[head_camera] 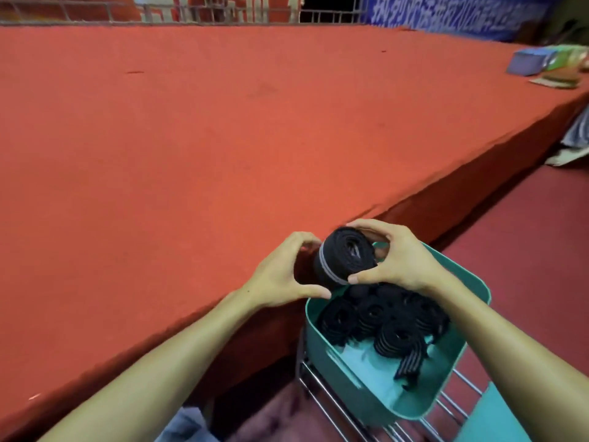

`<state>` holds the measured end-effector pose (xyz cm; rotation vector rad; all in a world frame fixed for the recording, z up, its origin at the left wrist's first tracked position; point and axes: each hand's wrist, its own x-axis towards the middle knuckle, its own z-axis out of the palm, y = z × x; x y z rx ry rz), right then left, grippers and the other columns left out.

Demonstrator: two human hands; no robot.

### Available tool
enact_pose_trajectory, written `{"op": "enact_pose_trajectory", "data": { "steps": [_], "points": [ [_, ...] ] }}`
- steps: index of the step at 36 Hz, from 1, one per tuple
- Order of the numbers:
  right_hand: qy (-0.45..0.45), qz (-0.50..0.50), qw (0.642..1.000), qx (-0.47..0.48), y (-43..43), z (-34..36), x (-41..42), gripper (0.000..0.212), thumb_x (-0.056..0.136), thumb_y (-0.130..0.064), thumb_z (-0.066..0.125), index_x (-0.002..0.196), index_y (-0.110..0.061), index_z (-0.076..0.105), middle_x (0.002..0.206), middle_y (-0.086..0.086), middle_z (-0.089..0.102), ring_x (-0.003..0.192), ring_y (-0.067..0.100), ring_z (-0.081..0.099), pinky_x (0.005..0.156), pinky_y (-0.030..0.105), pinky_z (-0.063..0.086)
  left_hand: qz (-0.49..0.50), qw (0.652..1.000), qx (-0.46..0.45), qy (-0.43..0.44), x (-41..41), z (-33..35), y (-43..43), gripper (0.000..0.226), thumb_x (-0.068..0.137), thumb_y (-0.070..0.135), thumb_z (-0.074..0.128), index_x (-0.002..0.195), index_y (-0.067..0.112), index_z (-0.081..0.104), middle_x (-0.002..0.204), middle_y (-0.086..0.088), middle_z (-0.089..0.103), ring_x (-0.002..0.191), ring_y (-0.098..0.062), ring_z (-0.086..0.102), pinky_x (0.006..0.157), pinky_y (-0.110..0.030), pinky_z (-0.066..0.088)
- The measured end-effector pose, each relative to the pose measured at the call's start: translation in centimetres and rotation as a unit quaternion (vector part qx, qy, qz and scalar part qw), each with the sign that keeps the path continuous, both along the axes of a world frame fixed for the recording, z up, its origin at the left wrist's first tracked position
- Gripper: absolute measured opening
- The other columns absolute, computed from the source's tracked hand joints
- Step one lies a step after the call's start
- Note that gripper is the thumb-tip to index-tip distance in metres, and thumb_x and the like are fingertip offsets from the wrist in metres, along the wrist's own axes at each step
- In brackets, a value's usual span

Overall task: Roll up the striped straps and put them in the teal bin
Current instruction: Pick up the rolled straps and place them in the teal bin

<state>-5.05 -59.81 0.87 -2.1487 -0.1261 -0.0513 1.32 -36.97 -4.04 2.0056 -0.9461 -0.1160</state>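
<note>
Both hands grip one rolled striped strap (345, 258) at lower centre of the frame, just above the teal bin (331, 358): left hand (280, 272) cupped on its outer side, right hand (393, 258) pinching its near face. Keep the loose end pressed (it may uncoil) and lower the roll beside the other rolls (379, 317).

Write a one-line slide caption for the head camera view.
Both hands, left hand and right hand, hold a rolled striped strap over the teal bin of rolled straps.
</note>
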Motion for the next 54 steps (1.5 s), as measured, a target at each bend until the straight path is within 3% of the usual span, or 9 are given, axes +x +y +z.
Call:
{"op": "enact_pose_trajectory", "data": {
  "steps": [5,10,19,25,29,34,39,47,54],
  "points": [
    [0.026,0.010,0.999,-0.037,-2.6,-3.4,-2.3,0.080,0.051,-0.007,0.096,0.121,-0.025,0.062,0.119,-0.012,0.067,0.109,-0.003,0.063,0.091,0.014,0.048,-0.071,0.996,0.045,-0.008,-1.1,-2.4,-1.5,0.077,0.071,0.054,0.078,0.132,0.016,0.050,0.135,0.003,0.047,0.127,-0.005,0.044,0.106,-0.018,0.034],
    [0.094,0.044,0.993,-0.063,-3.7,-7.0,-3.7,0.081,0.049,-0.008,0.096,0.119,-0.029,0.062,0.120,-0.014,0.066,0.106,-0.007,0.062,0.082,0.008,0.045,-0.062,0.996,0.057,0.009,-1.5,-6.5,-1.5,0.082,0.067,0.058,0.078,0.131,0.014,0.052,0.131,0.003,0.048,0.121,-0.006,0.046,0.104,-0.015,0.032],
    [0.133,0.151,0.961,-0.189,-4.6,-9.1,-3.3,0.086,0.049,-0.028,0.097,0.127,-0.031,0.060,0.127,-0.017,0.060,0.117,-0.005,0.055,0.104,0.016,0.039,-0.058,0.997,0.045,-0.022,-1.3,-7.9,-2.7,0.088,0.062,0.056,0.084,0.132,0.013,0.051,0.131,0.002,0.046,0.122,-0.006,0.043,0.105,-0.009,0.028],
    [0.163,0.215,0.934,-0.235,-5.1,-10.4,-2.3,0.087,0.050,-0.030,0.096,0.129,-0.030,0.058,0.125,-0.020,0.060,0.115,-0.004,0.055,0.102,0.013,0.039,-0.047,0.998,0.031,-0.031,-1.6,-8.8,-2.5,0.094,0.068,0.074,0.068,0.136,0.012,0.049,0.138,-0.002,0.045,0.128,-0.009,0.043,0.110,-0.013,0.028],
    [0.180,0.251,0.911,-0.274,-5.1,-12.2,-1.7,0.089,0.052,-0.028,0.096,0.131,-0.025,0.057,0.126,-0.011,0.062,0.110,0.000,0.054,0.093,0.005,0.035,-0.038,0.998,0.032,-0.041,-1.4,-8.8,-2.6,0.090,0.070,0.074,0.067,0.133,0.012,0.051,0.135,-0.001,0.048,0.125,-0.009,0.046,0.108,-0.013,0.029],
    [0.188,0.289,0.891,-0.296,-4.8,-13.9,-0.7,0.089,0.050,-0.027,0.096,0.130,-0.024,0.056,0.125,-0.003,0.063,0.114,0.012,0.058,0.102,0.028,0.044,-0.040,0.998,0.029,-0.048,-1.2,-9.0,-2.5,0.088,0.070,0.070,0.069,0.133,0.011,0.052,0.136,0.000,0.048,0.126,-0.009,0.046,0.109,-0.014,0.030],
    [0.171,0.327,0.875,-0.313,-4.7,-15.1,0.1,0.089,0.050,-0.027,0.096,0.130,-0.022,0.057,0.123,0.004,0.055,0.115,0.020,0.052,0.103,0.032,0.040,-0.038,0.998,0.027,-0.047,-1.1,-9.1,-2.5,0.087,0.070,0.066,0.073,0.134,0.011,0.052,0.136,0.000,0.048,0.126,-0.008,0.045,0.108,-0.013,0.029],
    [0.166,0.346,0.874,-0.296,-5.2,-16.5,0.2,0.089,0.051,-0.023,0.096,0.131,-0.025,0.058,0.109,-0.002,0.040,0.098,0.010,0.041,0.078,0.005,0.029,-0.037,0.998,0.026,-0.046,-1.1,-9.1,-2.6,0.084,0.070,0.061,0.074,0.133,0.011,0.052,0.135,0.002,0.047,0.126,-0.009,0.047,0.109,-0.018,0.033],
    [0.192,0.337,0.873,-0.295,-4.5,-16.6,0.0,0.089,0.053,-0.021,0.096,0.132,-0.024,0.055,0.110,0.004,0.046,0.105,0.019,0.045,0.085,0.024,0.038,-0.037,0.998,0.027,-0.048,-1.1,-9.2,-2.4,0.082,0.071,0.062,0.074,0.133,0.013,0.052,0.136,0.002,0.048,0.127,-0.009,0.047,0.109,-0.021,0.035]
  ]
}}
